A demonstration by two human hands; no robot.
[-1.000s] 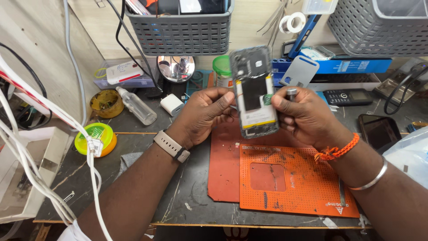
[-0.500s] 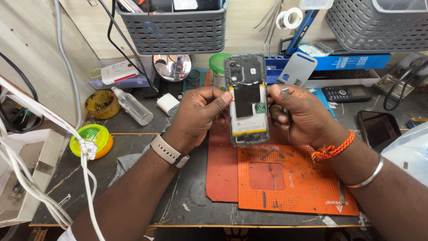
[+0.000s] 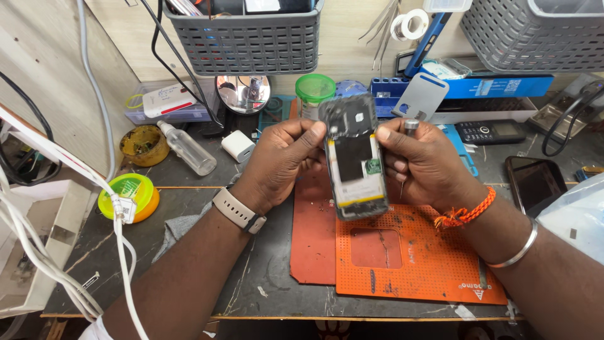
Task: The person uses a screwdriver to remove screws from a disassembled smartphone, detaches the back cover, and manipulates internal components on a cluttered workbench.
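We hold an opened phone point(image 3: 356, 157) upright between both hands, above the far edge of the orange mat point(image 3: 415, 258) on the bench point(image 3: 189, 252). The phone's back is off, so we see its dark upper part, a black patch in the middle and a pale battery with a yellow edge below. Our left hand point(image 3: 283, 160) closes on the phone's left side, thumb on the top left corner, a pale watch on the wrist. Our right hand point(image 3: 423, 165) grips the right side, thumb pressed near the top right edge, and the same hand also pinches a thin screwdriver point(image 3: 409, 135) whose silver cap stands up behind the fingers and whose tip pokes out below the palm. An orange cord and a metal bangle sit on that wrist. A darker red mat point(image 3: 313, 239) lies just beside the orange one, partly under it. Behind the phone stands a green-lidded jar point(image 3: 314, 91), with a white charger point(image 3: 238, 145) and a clear bottle point(image 3: 187, 148) to its left. A dark phone point(image 3: 531, 182) lies face up at the right. A grey basket point(image 3: 242, 34) hangs above.
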